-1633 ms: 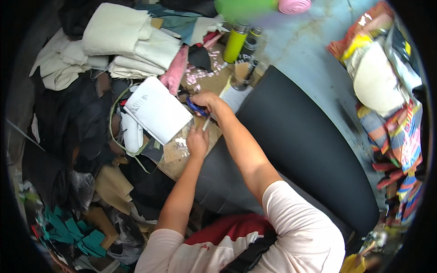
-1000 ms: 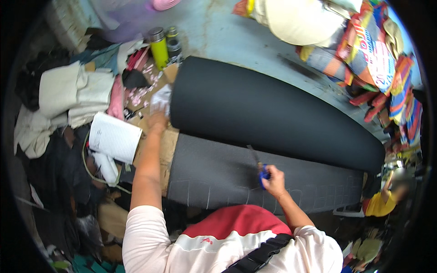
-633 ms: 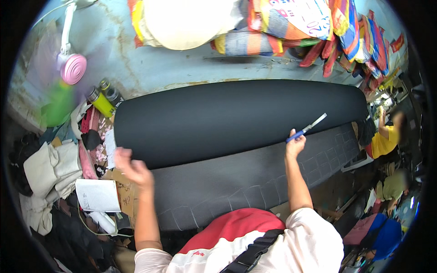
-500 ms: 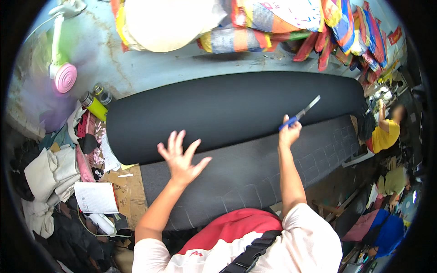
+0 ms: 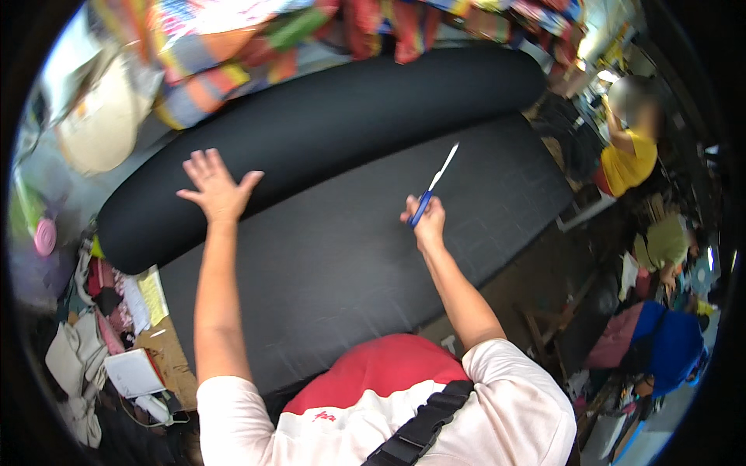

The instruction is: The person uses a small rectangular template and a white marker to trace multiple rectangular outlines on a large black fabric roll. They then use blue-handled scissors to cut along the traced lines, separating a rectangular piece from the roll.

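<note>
A thick roll of black fabric (image 5: pixel 334 128) lies across the far side of the table. Its dark grey-black flat layer (image 5: pixel 326 248) spreads toward me, with faint pale grid lines on the near and right parts. My left hand (image 5: pixel 216 186), fingers spread wide and holding nothing, is at the roll's left part; whether it presses on it I cannot tell. In my right hand (image 5: pixel 429 224) is a pair of scissors (image 5: pixel 421 208) with blue handles. Their silver blades point up and away from me, above the flat layer.
Colourful bags (image 5: pixel 233 46) hang behind the roll. An open notebook (image 5: pixel 134 371), papers and piled cloth lie at left, near a brown cardboard piece (image 5: pixel 180 382). A person in yellow (image 5: pixel 628 163) sits at far right; another person in green (image 5: pixel 664 245) is nearer.
My view has swung to the right. The roll now lies farther off, with more of the flat layer showing. My left hand has moved onto or over the roll; my right keeps the scissors.
</note>
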`<state>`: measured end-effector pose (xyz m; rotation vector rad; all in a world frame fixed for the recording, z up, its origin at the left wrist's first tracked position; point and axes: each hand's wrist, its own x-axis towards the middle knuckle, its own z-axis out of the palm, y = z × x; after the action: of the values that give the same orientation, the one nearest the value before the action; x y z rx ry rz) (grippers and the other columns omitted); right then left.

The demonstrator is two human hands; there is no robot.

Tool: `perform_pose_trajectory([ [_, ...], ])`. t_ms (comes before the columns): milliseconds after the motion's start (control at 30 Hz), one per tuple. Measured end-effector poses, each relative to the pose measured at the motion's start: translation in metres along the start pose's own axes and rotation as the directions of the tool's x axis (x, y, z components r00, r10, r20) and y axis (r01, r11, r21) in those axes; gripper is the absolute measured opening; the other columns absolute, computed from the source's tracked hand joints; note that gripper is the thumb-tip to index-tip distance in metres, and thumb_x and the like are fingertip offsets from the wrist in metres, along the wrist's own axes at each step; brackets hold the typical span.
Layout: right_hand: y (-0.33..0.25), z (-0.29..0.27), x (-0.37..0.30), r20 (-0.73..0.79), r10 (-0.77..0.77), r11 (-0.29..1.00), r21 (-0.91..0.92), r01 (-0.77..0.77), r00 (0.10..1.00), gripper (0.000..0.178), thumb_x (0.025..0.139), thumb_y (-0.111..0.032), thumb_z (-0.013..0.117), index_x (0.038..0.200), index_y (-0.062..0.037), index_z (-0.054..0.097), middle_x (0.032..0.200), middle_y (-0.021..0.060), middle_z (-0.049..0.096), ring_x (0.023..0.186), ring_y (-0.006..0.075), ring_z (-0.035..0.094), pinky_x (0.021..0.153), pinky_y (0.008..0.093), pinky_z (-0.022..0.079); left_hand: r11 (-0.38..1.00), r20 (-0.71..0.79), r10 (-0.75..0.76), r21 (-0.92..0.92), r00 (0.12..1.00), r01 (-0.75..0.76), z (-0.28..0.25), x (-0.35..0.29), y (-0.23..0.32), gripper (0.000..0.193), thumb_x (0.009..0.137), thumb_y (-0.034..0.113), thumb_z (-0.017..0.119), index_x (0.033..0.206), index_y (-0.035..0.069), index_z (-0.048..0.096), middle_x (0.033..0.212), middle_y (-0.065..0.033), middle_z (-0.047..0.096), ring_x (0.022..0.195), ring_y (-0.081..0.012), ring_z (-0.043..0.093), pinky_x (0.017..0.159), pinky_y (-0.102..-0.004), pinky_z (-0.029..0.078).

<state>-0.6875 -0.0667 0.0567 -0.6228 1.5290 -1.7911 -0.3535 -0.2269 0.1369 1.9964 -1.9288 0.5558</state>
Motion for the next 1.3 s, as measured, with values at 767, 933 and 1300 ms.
perform_pose_trajectory([
  [767,-0.098,-0.467,0.218,-0.054,0.074,0.683,-0.725,-0.09,0.996,0.033,0.065,-0.025,0.082,0.069,-0.0023,0.058,0.056,0.0041,0.058,0.048,0.0103,0.053,0.047,0.0273,0.043,0.742,-0.144,-0.668,-0.052,0.73,0.669,0.075,-0.005,-0.005,0.092,0.071,0.073,0.052,0.138,0.014,0.032,0.125,-0.0284,0.046,0.113,-0.0426,0.048,0.092,-0.0481,0.043],
  [933,-0.13,-0.483,0.355,0.046,0.257,0.309,-0.95,-0.038,0.965,0.046,0.065,-0.043,0.077,0.056,-0.0005,0.062,0.054,0.0113,0.061,0.048,0.0219,0.061,0.055,0.0325,0.049,0.88,-0.381,-0.475,-0.231,0.793,0.416,0.1,-0.041,0.15,0.053,0.08,0.027,0.053,0.129,0.008,0.046,0.121,-0.0294,0.05,0.109,-0.0428,0.05,0.09,-0.0486,0.042],
  [1300,-0.133,-0.541,0.559,0.392,0.042,-0.058,-0.917,0.394,0.919,0.044,0.07,-0.047,0.062,0.064,-0.0041,0.067,0.06,0.0169,0.061,0.064,0.0325,0.064,0.065,0.0382,0.051,0.886,-0.324,-0.111,-0.46,0.939,-0.054,0.007,-0.068,0.565,0.064,0.075,0.033,0.073,0.127,0.005,0.046,0.134,-0.0287,0.03,0.124,-0.0446,0.03,0.101,-0.0543,0.028],
])
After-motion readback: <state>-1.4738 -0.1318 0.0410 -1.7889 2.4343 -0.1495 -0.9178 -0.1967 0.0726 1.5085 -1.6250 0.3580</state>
